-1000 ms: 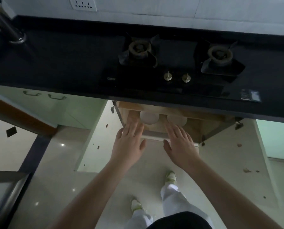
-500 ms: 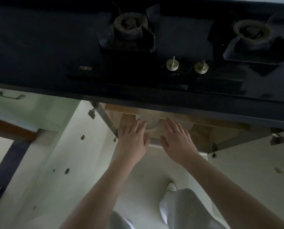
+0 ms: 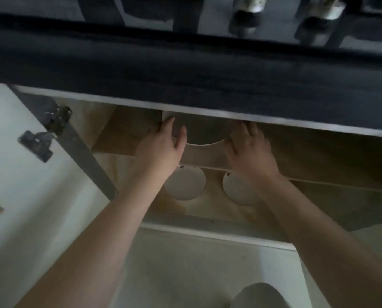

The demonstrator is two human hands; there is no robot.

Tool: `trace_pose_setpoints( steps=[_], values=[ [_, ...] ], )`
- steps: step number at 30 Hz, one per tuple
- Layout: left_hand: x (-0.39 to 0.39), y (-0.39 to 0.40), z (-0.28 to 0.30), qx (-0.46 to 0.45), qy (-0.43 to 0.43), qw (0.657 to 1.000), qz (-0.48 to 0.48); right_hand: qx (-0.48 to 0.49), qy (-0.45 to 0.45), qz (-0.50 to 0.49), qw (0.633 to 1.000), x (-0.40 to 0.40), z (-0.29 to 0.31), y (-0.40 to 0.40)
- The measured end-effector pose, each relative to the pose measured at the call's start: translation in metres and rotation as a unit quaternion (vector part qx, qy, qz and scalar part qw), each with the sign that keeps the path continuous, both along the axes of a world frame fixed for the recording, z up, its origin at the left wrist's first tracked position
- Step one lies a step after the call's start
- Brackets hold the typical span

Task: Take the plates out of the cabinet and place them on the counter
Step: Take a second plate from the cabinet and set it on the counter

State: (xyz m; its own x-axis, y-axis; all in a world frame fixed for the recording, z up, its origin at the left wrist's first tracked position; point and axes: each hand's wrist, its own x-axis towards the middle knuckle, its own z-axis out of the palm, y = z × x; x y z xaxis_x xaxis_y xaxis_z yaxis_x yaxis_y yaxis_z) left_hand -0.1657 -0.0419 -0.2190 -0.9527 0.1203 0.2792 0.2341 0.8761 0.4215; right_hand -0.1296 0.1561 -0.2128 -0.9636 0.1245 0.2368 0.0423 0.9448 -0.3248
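Grasp step: the plate (image 3: 199, 132) sits on the upper cabinet shelf (image 3: 119, 134) at frame centre, left hand (image 3: 161, 150) fingers curled on its rim, right hand (image 3: 247, 150) at the opposite edge, grip unclear; next, lift it clear to the worktop (image 3: 185, 70) above.

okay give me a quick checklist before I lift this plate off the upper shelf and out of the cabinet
1. Left hand gripping the large plate rim: ok.
2. Right hand holding the opposite rim: cannot tell, blurred and shadowed.
3. Cabinet door swung clear: ok.
4. Headroom under the counter edge: not ok, tight; plate's back sits beneath it.
5. Two small plates on the lower shelf stay out of the way: ok.
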Motion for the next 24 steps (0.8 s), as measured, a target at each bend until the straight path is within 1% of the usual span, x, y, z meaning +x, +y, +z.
trace_pose_setpoints(
  steps=[2, 4, 6, 7, 9, 12, 14, 15, 16, 17, 18, 19, 20, 24],
  values=[
    [-0.014, -0.002, -0.009, 0.026, 0.022, 0.999, 0.011, 0.023, 0.045, -0.009, 0.999, -0.018, -0.01, 0.01],
    [-0.034, -0.005, -0.015, 0.051, -0.003, 0.998, 0.029, 0.039, 0.063, -0.026, 0.997, -0.037, -0.017, 0.018],
    [-0.053, -0.007, -0.018, 0.079, -0.036, 0.995, 0.053, 0.054, 0.048, -0.057, 0.996, -0.055, -0.023, 0.027],
    [-0.061, -0.007, -0.017, 0.099, -0.053, 0.992, 0.055, 0.035, 0.031, -0.078, 0.996, -0.061, -0.024, 0.03],
    [-0.072, -0.006, -0.015, 0.136, -0.091, 0.986, 0.041, -0.038, 0.006, -0.109, 0.993, -0.069, -0.026, 0.033],
    [-0.08, -0.006, -0.015, 0.176, -0.126, 0.976, 0.038, -0.04, -0.026, -0.107, 0.993, -0.078, -0.026, 0.03],
    [-0.088, -0.007, -0.018, 0.229, -0.159, 0.959, 0.055, -0.069, -0.056, -0.098, 0.991, -0.083, -0.024, 0.028],
    [-0.093, -0.006, -0.019, 0.25, -0.18, 0.949, 0.064, -0.11, -0.069, -0.098, 0.987, -0.086, -0.022, 0.028],
    [-0.098, -0.006, -0.02, 0.265, -0.198, 0.941, 0.069, -0.184, -0.079, -0.102, 0.974, -0.089, -0.021, 0.029],
    [-0.102, -0.005, -0.021, 0.274, -0.21, 0.936, 0.07, -0.268, -0.09, -0.114, 0.952, -0.091, -0.02, 0.028],
    [-0.105, -0.005, -0.022, 0.277, -0.215, 0.934, 0.07, -0.325, -0.095, -0.119, 0.933, -0.092, -0.019, 0.026],
    [-0.107, -0.005, -0.023, 0.277, -0.214, 0.934, 0.071, -0.353, -0.099, -0.119, 0.923, -0.094, -0.019, 0.025],
    [-0.107, -0.004, -0.024, 0.277, -0.208, 0.935, 0.073, -0.364, -0.101, -0.118, 0.919, -0.096, -0.021, 0.025],
    [-0.099, -0.003, -0.025, 0.273, -0.175, 0.943, 0.071, -0.35, -0.127, -0.117, 0.921, -0.095, -0.018, 0.028]
  ],
)
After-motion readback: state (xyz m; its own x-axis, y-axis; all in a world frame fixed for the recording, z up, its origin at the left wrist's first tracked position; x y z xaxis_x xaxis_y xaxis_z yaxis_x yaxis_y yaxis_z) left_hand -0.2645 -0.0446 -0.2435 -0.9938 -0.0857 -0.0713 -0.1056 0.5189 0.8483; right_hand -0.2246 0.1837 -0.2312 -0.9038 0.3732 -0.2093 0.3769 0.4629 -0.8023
